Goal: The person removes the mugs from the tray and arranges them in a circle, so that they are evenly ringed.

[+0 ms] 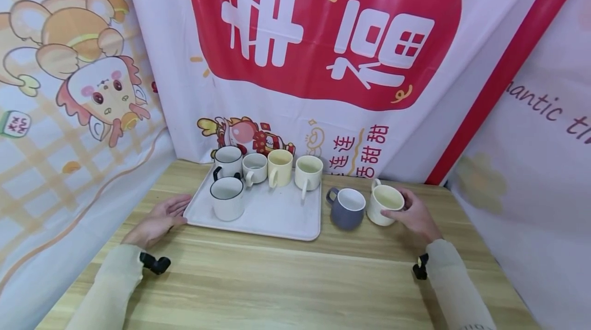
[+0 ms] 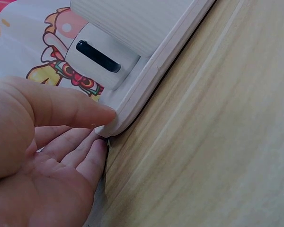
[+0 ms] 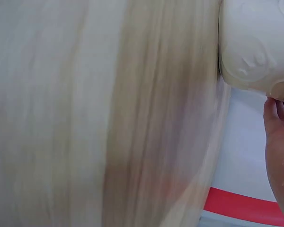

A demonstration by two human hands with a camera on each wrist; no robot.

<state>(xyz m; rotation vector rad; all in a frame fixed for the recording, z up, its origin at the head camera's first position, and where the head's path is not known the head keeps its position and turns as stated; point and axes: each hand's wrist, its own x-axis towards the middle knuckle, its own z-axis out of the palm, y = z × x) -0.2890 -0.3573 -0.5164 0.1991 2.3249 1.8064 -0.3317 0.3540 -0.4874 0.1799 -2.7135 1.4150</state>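
Observation:
My left hand (image 1: 159, 218) holds the front left corner of a white tray (image 1: 272, 219); in the left wrist view the thumb (image 2: 80, 108) touches its rim and the fingers lie along the side. My right hand (image 1: 417, 215) grips a cream mug (image 1: 381, 213) by its right side, thumb in front. That mug stands upright on the wooden table, its handle turned to the back left. The right wrist view has the mug (image 3: 258, 45) at the upper right, with an embossed pattern and the fingers partly hidden.
A grey-blue mug (image 1: 347, 217) stands between tray and cream mug. On the tray are two white mugs with dark rims, the front one (image 1: 227, 204) nearest, a small white cup (image 1: 255, 170), a yellow mug (image 1: 280, 168) and a pale mug (image 1: 308, 173). A printed curtain (image 1: 323, 83) hangs behind.

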